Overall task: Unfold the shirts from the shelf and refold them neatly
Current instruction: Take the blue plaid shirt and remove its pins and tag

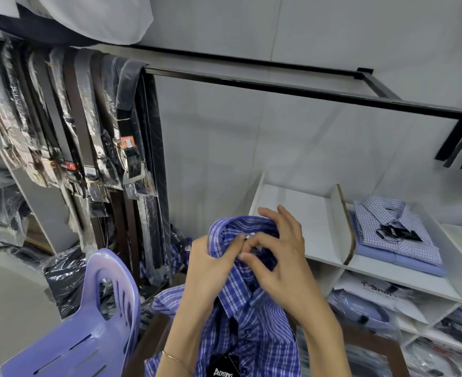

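Note:
A blue and white plaid shirt [254, 322] hangs in front of me, collar up, with a black tag [224, 367] dangling at the bottom. My left hand [210, 265] grips the left side of the collar. My right hand [276, 257] pinches the collar opening near the top button, fingers curled over the fabric. On the white shelf [292, 210] to the right lies a folded stack: a checked shirt [395, 229] on top of a plain light blue one [414, 265].
A purple plastic chair [88, 322] stands at the lower left. Belts in plastic sleeves [88, 131] hang from a black rail [278, 85] on the left. Lower shelf compartments [387, 308] hold bagged shirts. More bagged clothes lie on the floor.

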Motion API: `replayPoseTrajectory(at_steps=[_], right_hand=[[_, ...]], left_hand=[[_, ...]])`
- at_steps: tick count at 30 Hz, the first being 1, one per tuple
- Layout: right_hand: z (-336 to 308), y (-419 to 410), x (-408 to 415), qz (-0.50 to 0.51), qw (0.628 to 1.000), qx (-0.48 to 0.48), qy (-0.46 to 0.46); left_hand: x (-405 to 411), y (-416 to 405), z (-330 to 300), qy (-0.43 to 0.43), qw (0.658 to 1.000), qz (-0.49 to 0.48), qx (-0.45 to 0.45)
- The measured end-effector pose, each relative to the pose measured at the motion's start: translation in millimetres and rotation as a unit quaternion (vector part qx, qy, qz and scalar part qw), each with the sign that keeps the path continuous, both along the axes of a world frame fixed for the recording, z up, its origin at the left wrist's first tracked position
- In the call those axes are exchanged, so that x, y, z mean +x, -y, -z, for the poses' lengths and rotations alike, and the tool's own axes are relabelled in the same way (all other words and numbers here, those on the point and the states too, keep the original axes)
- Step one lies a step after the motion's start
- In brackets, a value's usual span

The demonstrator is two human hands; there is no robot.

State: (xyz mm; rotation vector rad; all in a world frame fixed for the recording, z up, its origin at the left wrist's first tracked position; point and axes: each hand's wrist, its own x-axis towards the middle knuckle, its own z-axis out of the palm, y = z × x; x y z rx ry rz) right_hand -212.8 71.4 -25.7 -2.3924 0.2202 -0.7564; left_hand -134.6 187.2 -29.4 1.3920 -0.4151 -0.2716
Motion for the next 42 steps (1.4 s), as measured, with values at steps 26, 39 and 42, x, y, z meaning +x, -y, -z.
replayPoseTrajectory(at_steps=[26, 39, 42], right_hand=[[6.4, 3.6, 7.3, 0.057, 0.998, 0.032, 0.010], [-2.0, 1.7, 6.5, 0.018, 0.982, 0.190, -0.007], [-1.7, 0.1, 7.0, 0.005, 0.978, 0.207, -0.011]], left_hand=[[11.7, -7.6, 9.9, -0.005, 1.000, -0.002, -0.016], [23.2, -9.8, 25.2, 0.433, 0.891, -0.034, 0.133], [23.7, -8.8, 25.8, 0.384, 0.916, -0.007, 0.113]])
